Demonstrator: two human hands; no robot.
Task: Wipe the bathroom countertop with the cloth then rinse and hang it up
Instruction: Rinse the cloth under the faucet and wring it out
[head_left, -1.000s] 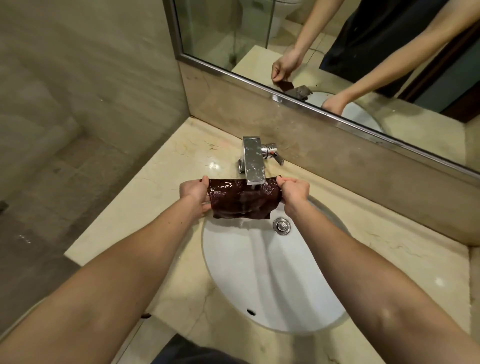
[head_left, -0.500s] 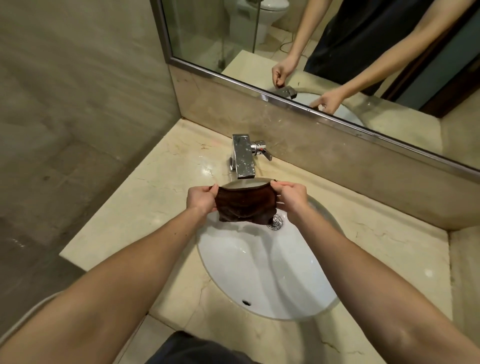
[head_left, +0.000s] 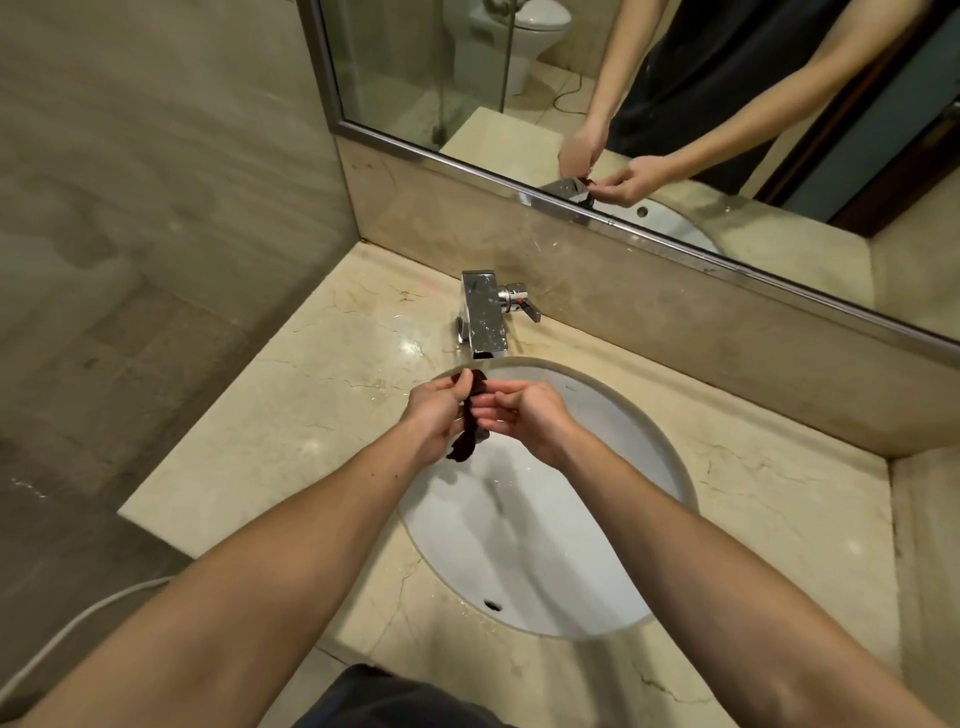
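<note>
A dark brown wet cloth (head_left: 466, 441) is bunched into a narrow strip between my two hands, over the far left rim of the white sink basin (head_left: 561, 545). My left hand (head_left: 439, 410) grips its upper part with curled fingers. My right hand (head_left: 524, 415) pinches it from the right side. The cloth's lower end hangs free into the basin. The chrome faucet (head_left: 484, 317) stands just behind my hands on the beige marble countertop (head_left: 291, 415). Most of the cloth is hidden between my palms.
A mirror (head_left: 675, 104) runs along the back wall and reflects my arms and a toilet. The faucet's lever (head_left: 524, 306) points right. A tiled wall rises at the left. The counter's left edge drops to the floor, where a white hose (head_left: 67, 634) lies.
The cloth was held stretched wide under the faucet; my hands have come together and gathered it into a narrow bunch, slightly nearer to me over the basin.
</note>
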